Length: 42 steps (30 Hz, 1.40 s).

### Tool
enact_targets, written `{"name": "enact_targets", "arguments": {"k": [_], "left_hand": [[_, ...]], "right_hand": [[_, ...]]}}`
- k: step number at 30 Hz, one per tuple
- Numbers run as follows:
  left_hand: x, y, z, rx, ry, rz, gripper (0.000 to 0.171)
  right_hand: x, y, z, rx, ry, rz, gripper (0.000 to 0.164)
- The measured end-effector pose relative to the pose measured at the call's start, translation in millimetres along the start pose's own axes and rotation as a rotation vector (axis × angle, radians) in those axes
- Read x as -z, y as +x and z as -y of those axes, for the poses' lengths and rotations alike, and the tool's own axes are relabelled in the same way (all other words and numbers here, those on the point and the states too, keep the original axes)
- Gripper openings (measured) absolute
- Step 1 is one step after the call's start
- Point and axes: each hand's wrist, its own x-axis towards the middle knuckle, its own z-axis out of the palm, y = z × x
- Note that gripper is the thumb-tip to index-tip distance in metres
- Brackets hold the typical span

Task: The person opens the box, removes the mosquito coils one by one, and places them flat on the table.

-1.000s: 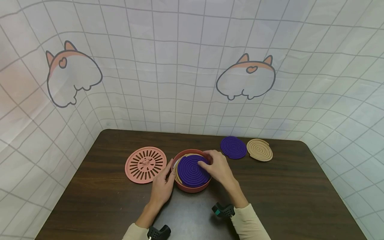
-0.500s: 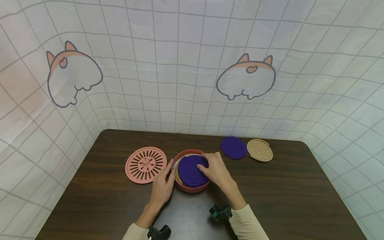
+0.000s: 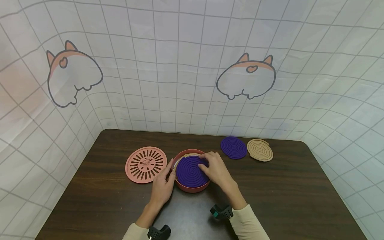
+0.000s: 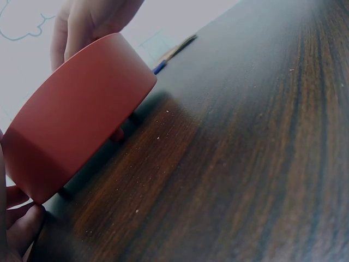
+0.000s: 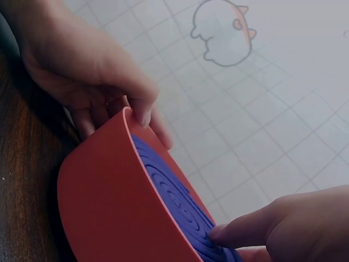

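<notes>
A round red box (image 3: 192, 190) stands mid-table, with a purple mosquito coil (image 3: 191, 173) lying in it over beige coils (image 3: 189, 155) that show at the rim. My left hand (image 3: 163, 186) grips the box's left side; in the right wrist view the left thumb (image 5: 143, 112) hooks over the rim and fingers reach underneath. The right hand (image 3: 217, 170) holds the purple coil at its upper right edge, thumb (image 5: 229, 233) on its face and fingers mostly hidden at the rim. In the left wrist view the red wall (image 4: 82, 103) fills the left part.
Left of the box lies a pink slotted lid (image 3: 145, 165) with a raised centre. Another purple coil (image 3: 233, 147) and a beige coil (image 3: 259, 150) lie side by side at the table's back right. A white grid-patterned curtain (image 3: 192, 66) encloses the dark wooden table (image 3: 285, 196).
The right hand first shifts slightly left and down, fingers drawing in over the coil's edge. The purple coil has slid a little left in the box. The left hand stays put.
</notes>
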Motion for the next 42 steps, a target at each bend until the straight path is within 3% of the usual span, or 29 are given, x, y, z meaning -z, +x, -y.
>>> {"name": "enact_targets", "arguments": {"k": [15,31,42], "left_hand": [[0.8,0.1,-0.7,0.006,-0.003,0.008,0.048],[0.0,0.3,1.3,-0.007,-0.003,-0.005,0.048],[-0.2,0.7,1.9,0.024,-0.004,0.013,0.048]], "right_hand": [[4.8,0.6,-9.1,0.001,0.18,-0.019,0.021],[17.6,2.4,-18.9,-0.016,0.298,0.153,0.018],[18.0,2.9,-22.2,-0.029,0.405,0.181,0.018]]}}
